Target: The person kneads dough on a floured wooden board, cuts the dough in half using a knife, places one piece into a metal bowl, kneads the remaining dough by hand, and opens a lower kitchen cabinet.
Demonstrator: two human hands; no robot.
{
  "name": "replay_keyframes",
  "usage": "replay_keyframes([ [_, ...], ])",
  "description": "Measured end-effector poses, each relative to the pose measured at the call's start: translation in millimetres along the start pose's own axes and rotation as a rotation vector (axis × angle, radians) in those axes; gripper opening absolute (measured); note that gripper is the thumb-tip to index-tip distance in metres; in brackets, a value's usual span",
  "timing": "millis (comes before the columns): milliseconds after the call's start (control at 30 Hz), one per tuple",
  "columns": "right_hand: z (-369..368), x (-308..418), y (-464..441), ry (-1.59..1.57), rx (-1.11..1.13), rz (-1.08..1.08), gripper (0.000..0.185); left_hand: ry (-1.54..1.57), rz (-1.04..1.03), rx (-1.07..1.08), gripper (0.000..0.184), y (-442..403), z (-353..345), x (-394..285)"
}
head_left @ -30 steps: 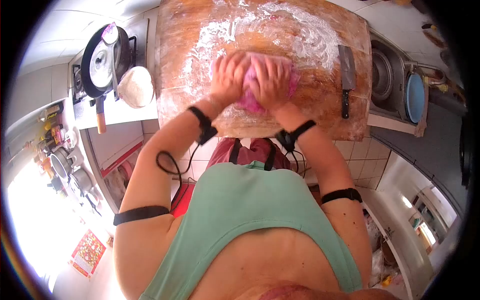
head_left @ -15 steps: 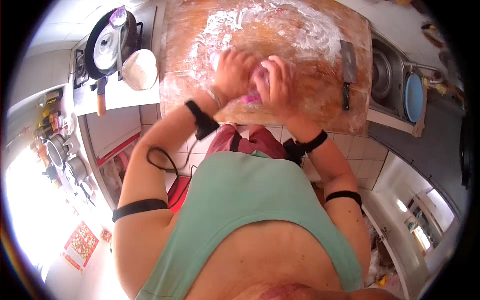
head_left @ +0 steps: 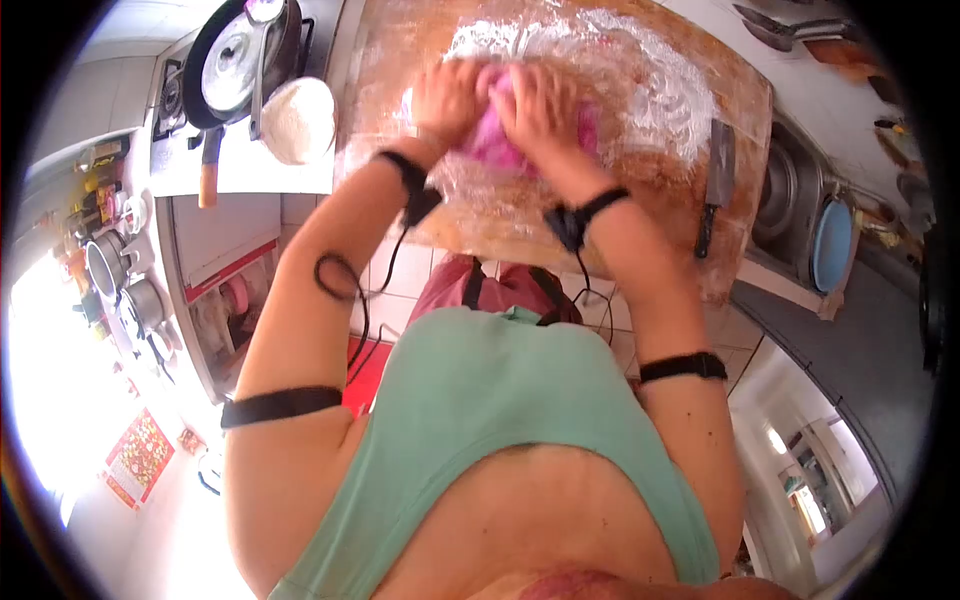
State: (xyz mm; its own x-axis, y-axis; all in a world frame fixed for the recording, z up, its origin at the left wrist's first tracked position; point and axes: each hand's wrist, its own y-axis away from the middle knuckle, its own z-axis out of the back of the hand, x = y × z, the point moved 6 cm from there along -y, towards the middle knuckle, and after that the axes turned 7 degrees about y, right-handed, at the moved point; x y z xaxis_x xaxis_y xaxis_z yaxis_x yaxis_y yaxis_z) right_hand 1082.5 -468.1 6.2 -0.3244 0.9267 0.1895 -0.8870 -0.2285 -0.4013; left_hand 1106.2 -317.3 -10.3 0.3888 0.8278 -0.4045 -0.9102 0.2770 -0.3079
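Pink dough (head_left: 498, 145): more exposed than half a second ago, when we bunched over it; soft, lumpy, at twelve o'clock.
Our left hand (head_left: 447, 98), right hand (head_left: 540, 108): fingers extended across dough, unclamped.
Board (head_left: 620, 65): wooden, flour-streaked.

Pink dough (head_left: 493, 142): uneven lump w/ mottled surf, pt hidden, on floury wd board (head_left: 650, 185)

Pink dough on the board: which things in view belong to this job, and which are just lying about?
Seemingly part of it:
pink dough
left hand and right hand, at the dough
wooden board
white powder spread there

Seemingly lying about:
large knife
dark pan
blue round item
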Motion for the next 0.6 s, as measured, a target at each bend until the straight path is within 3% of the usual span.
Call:
replay_keyframes([
  [100,-23,-24,-33,-0.111,0.063,-0.058,0.047,0.178,0.347,0.205,0.061,-40,-7,21],
  [133,-18,-25,-31,-0.103,0.055,-0.058,0.047,0.182,0.338,0.199,0.061,-50,-17,33],
  [200,-8,-24,-12,-0.138,0.081,-0.037,0.042,0.339,0.6,0.408,0.069,-43,-56,66],
  [233,10,-23,-3,-0.132,0.082,-0.034,0.042,0.346,0.598,0.405,0.069,-37,-36,48],
  [300,71,-4,30,-0.147,0.104,0.078,0.039,0.273,0.486,0.445,0.067,-2,38,-20],
  [367,98,6,60,-0.158,0.159,0.042,0.036,0.22,0.054,0.234,0.061,56,21,-52],
  [433,111,12,93,-0.095,0.102,0.028,0.043,0.205,-0.119,0.125,0.061,94,39,-85],
  [600,92,22,159,-0.024,0.028,0.052,0.057,0.213,-0.323,0.132,0.07,130,30,-100],
])
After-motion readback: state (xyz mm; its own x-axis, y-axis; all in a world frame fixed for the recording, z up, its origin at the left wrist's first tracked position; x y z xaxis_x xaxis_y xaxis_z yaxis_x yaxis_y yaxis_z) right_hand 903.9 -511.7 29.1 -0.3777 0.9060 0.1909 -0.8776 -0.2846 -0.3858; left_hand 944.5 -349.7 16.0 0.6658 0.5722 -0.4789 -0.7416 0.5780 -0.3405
